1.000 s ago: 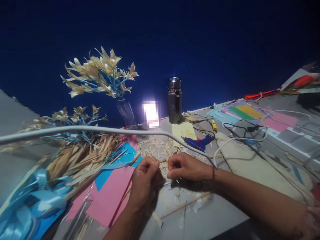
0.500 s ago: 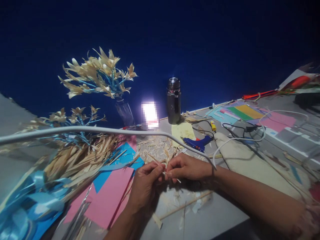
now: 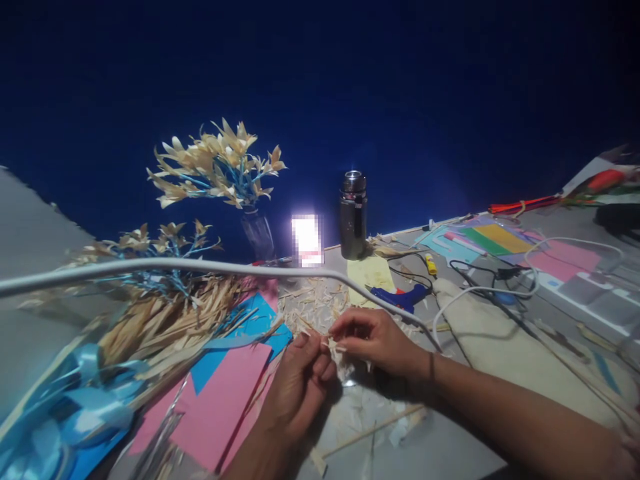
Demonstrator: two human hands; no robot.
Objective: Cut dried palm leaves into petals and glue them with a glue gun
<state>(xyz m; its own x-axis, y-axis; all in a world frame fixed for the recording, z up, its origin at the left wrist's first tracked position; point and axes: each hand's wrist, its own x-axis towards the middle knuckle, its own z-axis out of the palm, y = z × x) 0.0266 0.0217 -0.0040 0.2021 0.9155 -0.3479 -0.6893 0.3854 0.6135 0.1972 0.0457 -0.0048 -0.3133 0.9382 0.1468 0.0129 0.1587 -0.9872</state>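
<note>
My left hand [image 3: 303, 377] is closed, its thumb and forefinger pinching a thin, pale strip of dried husk [image 3: 311, 327] whose tip sticks up past the fingers. Just right of it, my right hand [image 3: 377, 343] has its curved thumb and forefinger slightly parted near the strip's end. Nothing clear shows in its grasp. Beneath both hands, pale husk scraps [image 3: 345, 367] litter the grey table, and a thin stick [image 3: 373, 430] lies closer to me. Exactly where the strip ends between the hands is too small to tell.
A white cable [image 3: 280, 271] crosses in front of the hands. Behind are a blue glue gun [image 3: 400, 298], a dark flask [image 3: 353, 217] and husk flowers [image 3: 215, 167] in a glass vase. Pink card [image 3: 220, 407], blue ribbon [image 3: 85, 393] and husks [image 3: 165, 320] lie left; beige cloth [image 3: 490, 333] lies right.
My right thumb and forefinger have parted from their pinch, and the right hand has shifted slightly away from the left. The left hand still pinches the strip. The whole view has shifted slightly.
</note>
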